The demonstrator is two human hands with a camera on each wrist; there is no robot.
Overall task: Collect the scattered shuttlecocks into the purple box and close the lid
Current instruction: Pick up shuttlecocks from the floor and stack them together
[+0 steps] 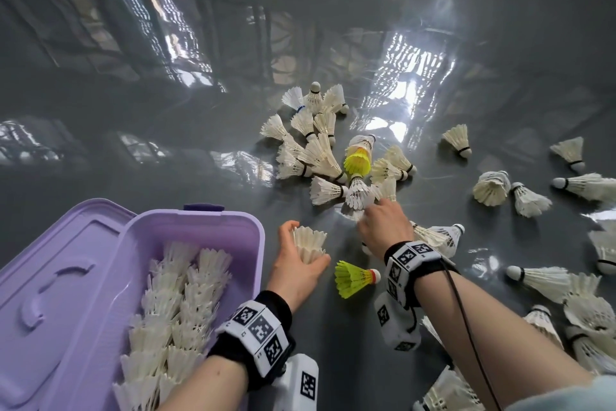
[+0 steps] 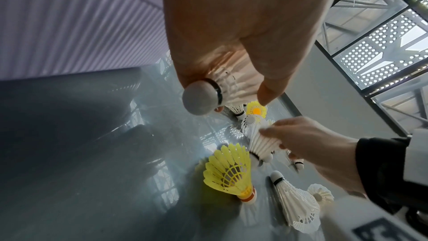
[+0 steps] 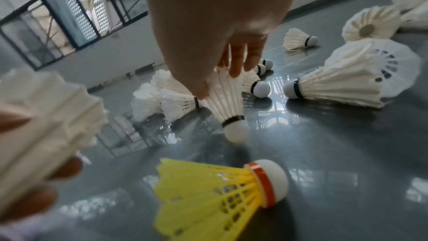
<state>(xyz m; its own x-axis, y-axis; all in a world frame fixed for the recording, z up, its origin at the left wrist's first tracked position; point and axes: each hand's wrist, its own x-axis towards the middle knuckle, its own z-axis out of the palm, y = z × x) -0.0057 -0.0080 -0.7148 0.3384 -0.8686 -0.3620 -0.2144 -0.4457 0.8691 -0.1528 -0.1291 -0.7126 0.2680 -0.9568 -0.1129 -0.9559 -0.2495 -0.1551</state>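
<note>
Left hand (image 1: 301, 264) grips white shuttlecocks (image 1: 310, 244) beside purple box (image 1: 256, 244) rim; right hand (image 1: 383, 227) pinches, seemingly, one shuttlecock (image 3: 228, 103).

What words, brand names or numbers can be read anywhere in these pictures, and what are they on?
None can be read.
The wristbands carry only black-and-white square code patterns, plus tiny marks too small to read.
The purple box, its lid and the shuttlecocks show no print I can make out.

A glossy grey floor (image 1: 166, 177) mirrors bright windows (image 3: 76, 16) set in a pale wall (image 3: 111, 61).
</note>
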